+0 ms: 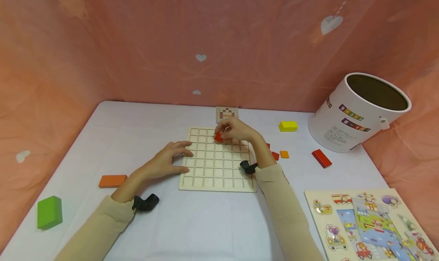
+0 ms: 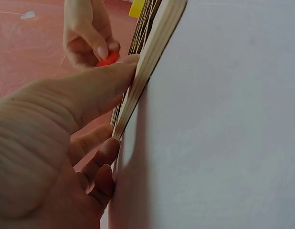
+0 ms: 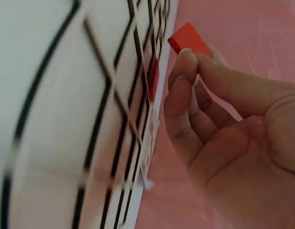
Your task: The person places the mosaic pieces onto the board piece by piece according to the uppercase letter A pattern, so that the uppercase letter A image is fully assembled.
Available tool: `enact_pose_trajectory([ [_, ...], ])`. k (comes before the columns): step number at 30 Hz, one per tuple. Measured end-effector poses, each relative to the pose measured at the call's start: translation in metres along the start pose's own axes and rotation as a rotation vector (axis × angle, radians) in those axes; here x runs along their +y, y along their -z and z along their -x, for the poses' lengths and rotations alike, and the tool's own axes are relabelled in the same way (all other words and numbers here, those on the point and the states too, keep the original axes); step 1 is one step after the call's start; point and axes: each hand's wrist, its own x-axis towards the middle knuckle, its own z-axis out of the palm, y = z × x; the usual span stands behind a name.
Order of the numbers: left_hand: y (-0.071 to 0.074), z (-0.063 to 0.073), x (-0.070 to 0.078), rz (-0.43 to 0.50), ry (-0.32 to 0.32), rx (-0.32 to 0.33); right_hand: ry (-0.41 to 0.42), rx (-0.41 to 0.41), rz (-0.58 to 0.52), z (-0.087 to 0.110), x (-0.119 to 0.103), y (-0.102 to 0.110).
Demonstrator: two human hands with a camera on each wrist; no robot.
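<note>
A pale wooden grid board (image 1: 209, 173) lies on the white table. Over its far rows, my right hand (image 1: 238, 129) pinches a small red square tile (image 3: 189, 39) between thumb and fingertips. Beyond those fingers, the right wrist view shows another red piece (image 3: 154, 81) low on the grid. My left hand (image 1: 166, 160) is at the board's left edge, its fingers spread and the thumb (image 2: 109, 76) touching the side. Right of the board, partly behind my right forearm, are loose red tiles (image 1: 275, 156) and an orange tile (image 1: 284, 154).
A small patterned card (image 1: 226, 112) lies behind the board. To the right are a yellow block (image 1: 288, 126), a red block (image 1: 321, 158), a white bucket (image 1: 337, 127) and a picture puzzle board (image 1: 316, 202). An orange block (image 1: 111, 181) and a green block (image 1: 49, 212) are at the left.
</note>
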Motion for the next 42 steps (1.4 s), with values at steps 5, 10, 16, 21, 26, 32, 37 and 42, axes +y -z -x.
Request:
enact_pose_trajectory([
  [5, 0.0, -0.002, -0.001, -0.007, 0.005, -0.005, 0.008, -0.01, 0.023, -0.014, -0.005, -0.013],
  [10, 0.0, -0.002, -0.003, -0.009, 0.01, -0.006, 0.012, -0.005, 0.058, -0.017, -0.01, -0.02],
  [16, -0.001, -0.001, -0.004, 0.003, 0.013, -0.01, -0.043, 0.005, 0.181, -0.01, -0.025, -0.023],
  [21, -0.002, 0.0, -0.006, 0.007, 0.007, -0.004, -0.183, -0.137, 0.535, 0.006, -0.045, -0.034],
  [26, -0.003, 0.001, -0.006, 0.003, 0.007, -0.005, -0.269, -0.269, 0.732, 0.026, -0.051, -0.051],
  [32, -0.001, -0.001, -0.005, -0.003, 0.009, -0.008, -0.266, -0.245, 0.774, 0.03, -0.045, -0.058],
  [37, 0.0, -0.002, -0.006, 0.0, 0.004, -0.004, -0.256, -0.219, 0.764, 0.027, -0.043, -0.06],
  [42, -0.001, -0.002, -0.007, 0.014, -0.003, -0.007, -0.22, -0.183, 0.602, 0.03, -0.035, -0.049],
])
